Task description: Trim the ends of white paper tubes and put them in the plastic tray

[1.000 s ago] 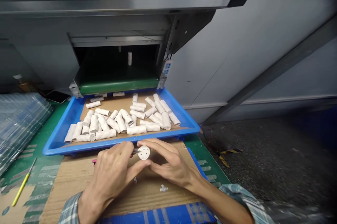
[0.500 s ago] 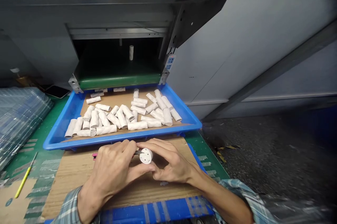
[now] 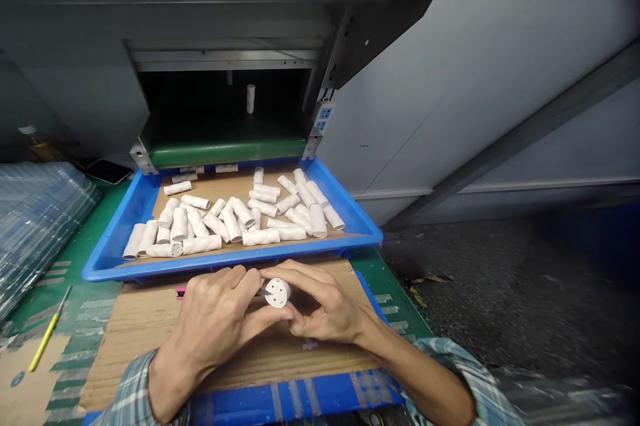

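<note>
My right hand (image 3: 325, 303) is closed round a white tube (image 3: 277, 293), its round end face with small holes turned towards me. My left hand (image 3: 215, 319) grips a slim tool with a pink end (image 3: 181, 293). The tool's dark, narrow tip (image 3: 263, 291) reaches the left edge of the tube's face; most of the tool is hidden in the fingers, so its kind is unclear. The left thumb lies against the lower side of the tube. Beyond both hands, a blue tray (image 3: 235, 262) lined with cardboard holds several similar white tubes (image 3: 261, 237).
A green conveyor belt (image 3: 227, 153) ends above the tray, with a tube standing upright (image 3: 251, 99) on it. Cardboard (image 3: 145, 333) lies under my hands. At left are a yellow-handled tool (image 3: 44, 345), stacked clear plastic (image 3: 40, 226) and a phone (image 3: 108, 171).
The tube's end face has tilted slightly in the fingers, and its holes sit at a different angle. Both hands keep nearly the same place and grip.
</note>
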